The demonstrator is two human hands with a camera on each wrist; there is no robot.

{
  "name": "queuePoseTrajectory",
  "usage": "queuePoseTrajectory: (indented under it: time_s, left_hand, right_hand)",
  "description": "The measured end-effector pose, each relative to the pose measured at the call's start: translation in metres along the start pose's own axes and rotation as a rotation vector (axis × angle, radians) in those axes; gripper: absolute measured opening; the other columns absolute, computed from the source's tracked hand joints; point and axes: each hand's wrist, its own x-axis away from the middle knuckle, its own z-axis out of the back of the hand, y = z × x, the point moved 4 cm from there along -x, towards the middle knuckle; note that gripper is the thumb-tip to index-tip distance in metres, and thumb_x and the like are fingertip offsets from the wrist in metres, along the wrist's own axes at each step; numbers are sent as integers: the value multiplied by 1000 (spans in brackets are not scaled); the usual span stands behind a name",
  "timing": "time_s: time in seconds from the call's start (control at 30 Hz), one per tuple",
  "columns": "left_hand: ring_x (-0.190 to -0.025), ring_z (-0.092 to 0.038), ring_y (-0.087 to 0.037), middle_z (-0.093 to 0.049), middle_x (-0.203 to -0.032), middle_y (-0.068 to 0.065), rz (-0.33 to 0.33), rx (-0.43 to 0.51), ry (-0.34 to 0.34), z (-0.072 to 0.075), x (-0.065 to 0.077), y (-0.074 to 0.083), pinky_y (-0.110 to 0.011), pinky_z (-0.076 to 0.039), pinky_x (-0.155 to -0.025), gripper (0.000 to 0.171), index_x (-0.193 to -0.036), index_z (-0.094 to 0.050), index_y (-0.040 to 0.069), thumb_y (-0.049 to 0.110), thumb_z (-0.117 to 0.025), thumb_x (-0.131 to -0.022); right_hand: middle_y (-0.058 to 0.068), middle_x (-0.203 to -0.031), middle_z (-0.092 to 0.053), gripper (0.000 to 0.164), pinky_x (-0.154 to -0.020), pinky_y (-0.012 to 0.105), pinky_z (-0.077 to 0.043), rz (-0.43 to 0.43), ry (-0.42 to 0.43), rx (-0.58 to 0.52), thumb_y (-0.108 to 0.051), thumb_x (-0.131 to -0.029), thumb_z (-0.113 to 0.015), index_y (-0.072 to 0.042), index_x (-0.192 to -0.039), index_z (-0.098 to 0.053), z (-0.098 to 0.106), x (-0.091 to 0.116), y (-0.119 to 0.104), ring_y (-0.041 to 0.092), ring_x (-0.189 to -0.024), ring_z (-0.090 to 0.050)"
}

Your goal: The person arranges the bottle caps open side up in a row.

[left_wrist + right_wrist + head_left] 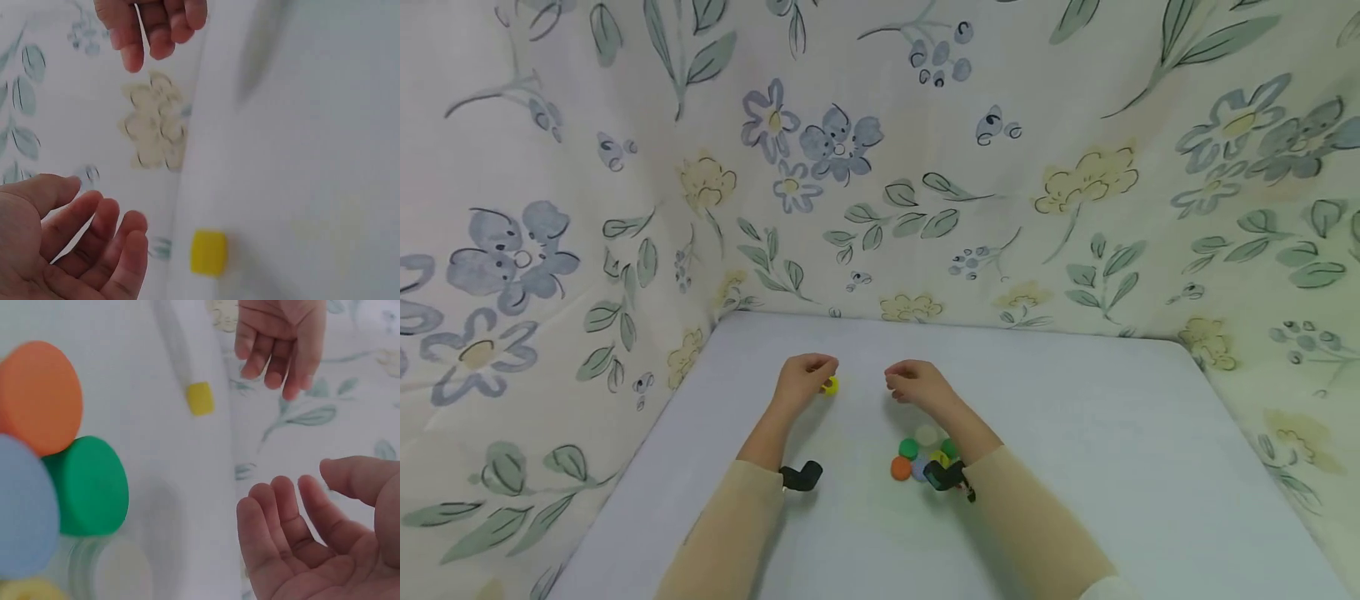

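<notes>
My left hand [805, 379] hovers over the far part of the table with its fingers loosely curved and nothing between them. Close beneath it in the head view sits a small yellow piece [830, 386], which looks like a rounded block [209, 253] in the left wrist view. To the right, my right hand [919, 385] faces the left one across a gap, palm inward and fingers relaxed, holding nothing. Nearer to me than the right hand stands a cluster of round-topped pieces, including an orange one [42, 399], a green one [94, 485] and a blue one [25, 509].
Within the cluster are also a pale round top [927, 434] on a clear body and a yellow piece [939, 457]. My right forearm partly hides it. A white table [1075, 417] spreads beneath, with flowered cloth [880, 167] hanging behind and at the sides.
</notes>
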Motion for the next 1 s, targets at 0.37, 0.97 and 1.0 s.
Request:
queuePoseTrajectory:
  time_s: [0.37, 0.97, 1.0]
  left_hand:
    - [-101, -67, -24, -72, -109, 2, -134, -5, -208, -54, 34, 55, -36, -56, -84, 22, -116, -76, 14, 25, -73, -98]
    - [-108, -64, -22, -71, -116, -7, -328, -75, -479, -159, 58, 64, -37, -53, -96, 30, -123, -72, 4, 17, -75, -95]
    - [-110, -63, -23, -71, -117, -7, -336, -98, -489, -166, 59, 62, -39, -52, -98, 32, -124, -71, 4, 17, -75, -95]
  right_hand:
    - [14, -126, -67, 30, -98, 39, -53, 66, 167, -70, -18, -101, -66, -6, -129, -66, 51, 76, 27, 30, -115, -65]
    - [15, -124, -66, 40, -101, 47, -51, 55, 274, 134, -3, -94, -71, -2, -133, -63, 86, 124, 73, 31, -116, -63]
    - [14, -123, -66, 41, -100, 48, -51, 49, 273, 141, -2, -93, -72, -2, -133, -63, 86, 125, 75, 32, -115, -63]
